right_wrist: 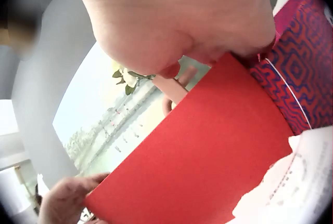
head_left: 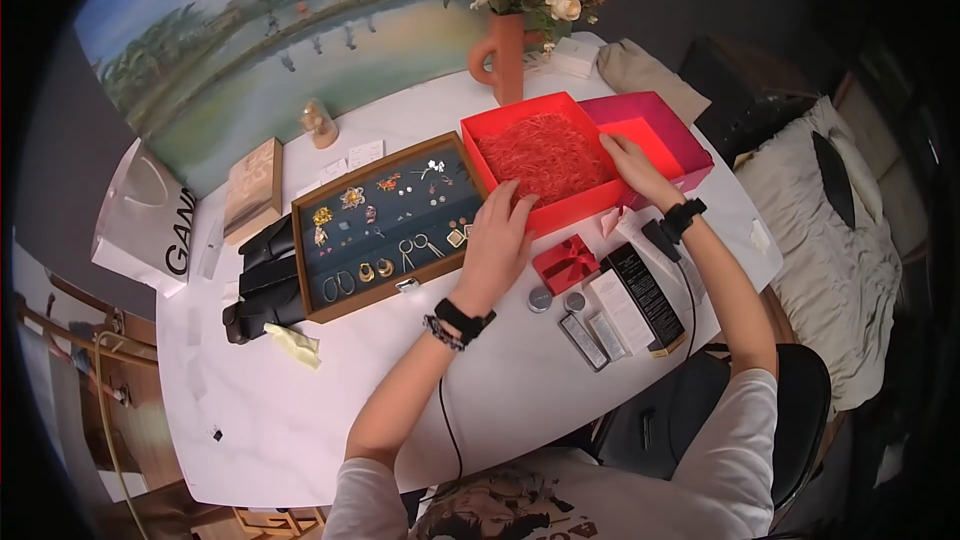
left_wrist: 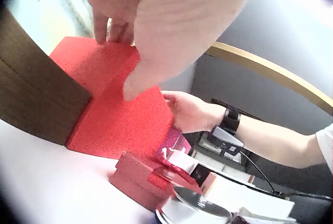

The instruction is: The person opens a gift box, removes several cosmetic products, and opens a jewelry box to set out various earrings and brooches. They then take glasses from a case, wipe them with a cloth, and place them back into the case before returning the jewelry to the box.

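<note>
Box of bright red cardboard (head_left: 572, 210), square and open, beside brown wooden-framed jewellery tray (head_left: 360, 300). Pinched at near-left rim by left hand (head_left: 497, 245), gripped at right rim by right hand (head_left: 638, 168). Probably light, fairly stiff; best held by opposite walls.

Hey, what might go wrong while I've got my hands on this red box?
Shredded paper could spill if the open red box tips. The wooden jewelry case sits right beside it, so shifting might jostle that. The small gift box, close in front, might get knocked.
</note>
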The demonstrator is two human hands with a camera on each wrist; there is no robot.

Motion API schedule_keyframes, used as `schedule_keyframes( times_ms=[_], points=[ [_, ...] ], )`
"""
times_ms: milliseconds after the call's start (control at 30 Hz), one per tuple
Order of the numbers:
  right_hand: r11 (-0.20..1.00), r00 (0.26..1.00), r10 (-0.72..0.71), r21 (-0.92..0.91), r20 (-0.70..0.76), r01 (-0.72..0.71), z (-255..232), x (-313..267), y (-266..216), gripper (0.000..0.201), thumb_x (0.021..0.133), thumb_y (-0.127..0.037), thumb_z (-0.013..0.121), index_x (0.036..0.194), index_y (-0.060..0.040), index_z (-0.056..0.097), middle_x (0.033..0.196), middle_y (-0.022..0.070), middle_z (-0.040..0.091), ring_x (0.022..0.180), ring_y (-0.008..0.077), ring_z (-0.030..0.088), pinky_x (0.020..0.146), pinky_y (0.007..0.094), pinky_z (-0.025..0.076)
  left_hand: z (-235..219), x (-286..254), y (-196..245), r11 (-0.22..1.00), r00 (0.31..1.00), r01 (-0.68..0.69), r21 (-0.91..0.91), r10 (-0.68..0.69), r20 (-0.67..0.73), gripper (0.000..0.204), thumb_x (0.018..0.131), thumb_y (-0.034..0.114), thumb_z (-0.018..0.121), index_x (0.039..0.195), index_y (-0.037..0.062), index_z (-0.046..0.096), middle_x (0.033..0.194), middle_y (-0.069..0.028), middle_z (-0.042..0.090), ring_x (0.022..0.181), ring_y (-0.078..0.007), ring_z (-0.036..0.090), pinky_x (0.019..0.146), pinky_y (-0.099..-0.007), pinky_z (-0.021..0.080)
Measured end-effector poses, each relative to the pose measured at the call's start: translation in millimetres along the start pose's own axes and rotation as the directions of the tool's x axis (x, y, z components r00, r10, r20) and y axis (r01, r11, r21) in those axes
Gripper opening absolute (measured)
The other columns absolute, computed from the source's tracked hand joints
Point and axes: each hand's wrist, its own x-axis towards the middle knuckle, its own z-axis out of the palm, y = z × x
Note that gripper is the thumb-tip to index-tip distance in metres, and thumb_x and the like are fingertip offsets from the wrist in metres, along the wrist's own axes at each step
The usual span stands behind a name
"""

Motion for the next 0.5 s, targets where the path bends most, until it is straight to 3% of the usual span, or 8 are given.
schedule_keyframes(
  times_ms=[33, 67, 100, 133, 233, 333, 433, 500],
  points=[
    [1.000, 1.000, -0.007, -0.001, 0.001, 0.007, -3.0, -2.9, -3.3, 0.058, 0.108, -0.043, 0.050, 0.131, 0.0089, 0.062, 0.126, 0.0257, 0.069, 0.120, 0.0321, 0.066, 0.107, 0.0397, 0.045, -4.7, -2.3, 6.4, 1.000, 0.996, -0.009, 0.004, 0.009, -0.091, 0.036, 0.088, 0.010, 0.075, 0.122, 0.0032, 0.064, 0.127, -0.0153, 0.063, 0.122, -0.0351, 0.061, 0.098, -0.0444, 0.052],
    [0.961, 0.983, -0.172, -0.231, -0.062, 0.153, -10.6, -17.0, -25.5, 0.048, 0.106, -0.037, 0.054, 0.126, 0.0054, 0.064, 0.123, 0.0246, 0.070, 0.115, 0.0346, 0.068, 0.102, 0.0425, 0.047, -11.1, -8.8, 12.9, 1.000, 0.995, -0.006, 0.006, 0.007, -0.098, 0.036, 0.088, 0.010, 0.075, 0.122, 0.0032, 0.064, 0.127, -0.0153, 0.063, 0.122, -0.0351, 0.061, 0.098, -0.0444, 0.052],
    [0.850, 0.937, -0.339, -0.454, -0.082, 0.268, -15.9, -33.0, -46.5, 0.039, 0.103, -0.031, 0.058, 0.122, 0.0019, 0.066, 0.119, 0.0235, 0.071, 0.110, 0.0371, 0.069, 0.098, 0.0452, 0.050, -17.4, -20.7, 20.7, 0.995, 0.998, 0.066, -0.072, -0.065, 0.016, 0.039, 0.088, 0.010, 0.075, 0.125, 0.0032, 0.062, 0.129, -0.0153, 0.060, 0.122, -0.0352, 0.060, 0.098, -0.0442, 0.052],
    [0.848, 0.953, -0.300, -0.444, 0.049, 0.290, -18.7, -47.9, -62.3, 0.034, 0.099, -0.028, 0.061, 0.118, -0.0001, 0.066, 0.115, 0.0226, 0.070, 0.105, 0.0384, 0.070, 0.093, 0.0481, 0.052, -21.4, -33.9, 28.2, 0.979, 0.983, 0.144, -0.142, -0.125, 0.135, 0.042, 0.088, 0.010, 0.075, 0.127, 0.0032, 0.060, 0.132, -0.0152, 0.058, 0.122, -0.0353, 0.059, 0.098, -0.0441, 0.053],
    [0.815, 0.924, -0.042, -0.522, 0.381, 0.253, -5.0, -101.9, -93.4, 0.038, 0.095, -0.030, 0.067, 0.120, -0.0012, 0.064, 0.110, 0.0231, 0.069, 0.095, 0.0410, 0.072, 0.081, 0.0520, 0.056, -15.6, -70.6, 42.2, 0.946, 0.955, 0.252, -0.204, -0.210, 0.208, 0.041, 0.092, 0.014, 0.073, 0.128, 0.0034, 0.059, 0.126, -0.0164, 0.060, 0.113, -0.0380, 0.063, 0.094, -0.0453, 0.055],
    [0.681, 0.863, -0.180, -0.574, 0.472, 0.455, 14.5, -152.2, -82.4, 0.052, 0.093, -0.036, 0.070, 0.130, -0.0001, 0.059, 0.116, 0.0259, 0.067, 0.098, 0.0430, 0.071, 0.085, 0.0512, 0.057, 5.3, -97.1, 33.8, 0.909, 0.918, 0.330, -0.255, -0.246, 0.310, 0.037, 0.097, 0.017, 0.070, 0.129, 0.0037, 0.057, 0.121, -0.0172, 0.061, 0.102, -0.0393, 0.068, 0.085, -0.0458, 0.058],
    [0.649, 0.890, -0.218, -0.621, 0.401, 0.440, 10.6, -173.9, -82.6, 0.067, 0.093, -0.043, 0.071, 0.140, 0.0008, 0.053, 0.128, 0.0289, 0.060, 0.110, 0.0456, 0.066, 0.089, 0.0511, 0.056, 9.2, -104.5, 32.8, 0.909, 0.947, 0.284, -0.305, -0.217, 0.236, 0.035, 0.098, 0.015, 0.070, 0.129, 0.0035, 0.056, 0.119, -0.0176, 0.062, 0.094, -0.0366, 0.071, 0.081, -0.0443, 0.059],
    [0.640, 0.886, -0.199, -0.629, 0.418, 0.441, -5.7, -190.9, -90.4, 0.074, 0.093, -0.047, 0.069, 0.146, 0.0006, 0.048, 0.137, 0.0302, 0.054, 0.121, 0.0470, 0.060, 0.095, 0.0526, 0.054, 8.6, -104.1, 33.3, 0.864, 0.923, 0.360, -0.352, -0.273, 0.273, 0.034, 0.098, 0.013, 0.070, 0.128, 0.0028, 0.055, 0.118, -0.0185, 0.062, 0.088, -0.0340, 0.073, 0.079, -0.0432, 0.060]
  ],
)
